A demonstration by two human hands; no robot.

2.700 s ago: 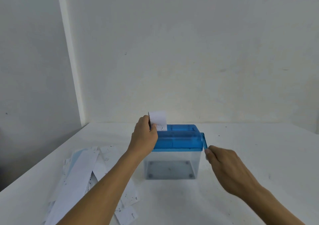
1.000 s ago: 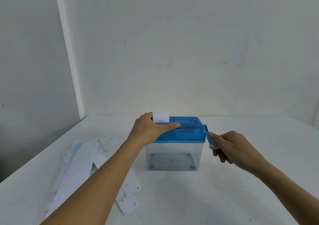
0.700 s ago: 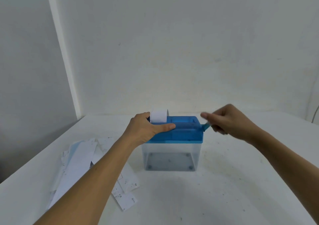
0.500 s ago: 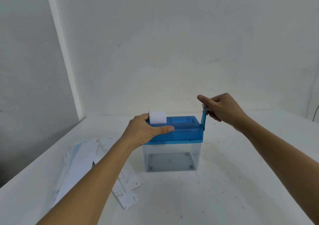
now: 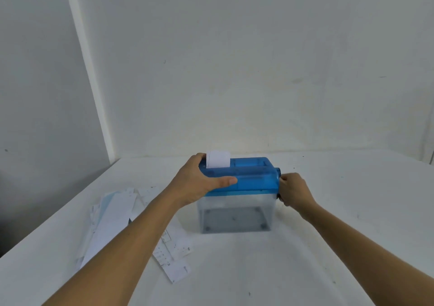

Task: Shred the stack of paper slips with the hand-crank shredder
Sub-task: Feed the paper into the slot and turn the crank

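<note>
The right hand is lower now — half a second ago it was up above the shredder with the crank pointing up, and now it sits beside the right end of the blue top. The paper slip looks about as tall as it did then. The right fingers are curled round the crank handle, which the hand mostly hides. The left hand grips the left end of the blue top, fingers over the back and thumb flat along the front, holding the shredder still on the table. The paper slip stands up out of the slot at the far left, right beside those fingers. The stack of slips lies on the table to the left, apart from the shredder, so most of the job looks still to do. The paper slip is at the very end of the slot, so it may go in crooked and jam — then hard turning could tear it. If the left hand loosens, the push on the crank could tip or slide the shredder. The left fingers are close to the slot and could get nipped. The clear bin looks almost bare, so the cutters may not be biting the paper slip at all.
</note>
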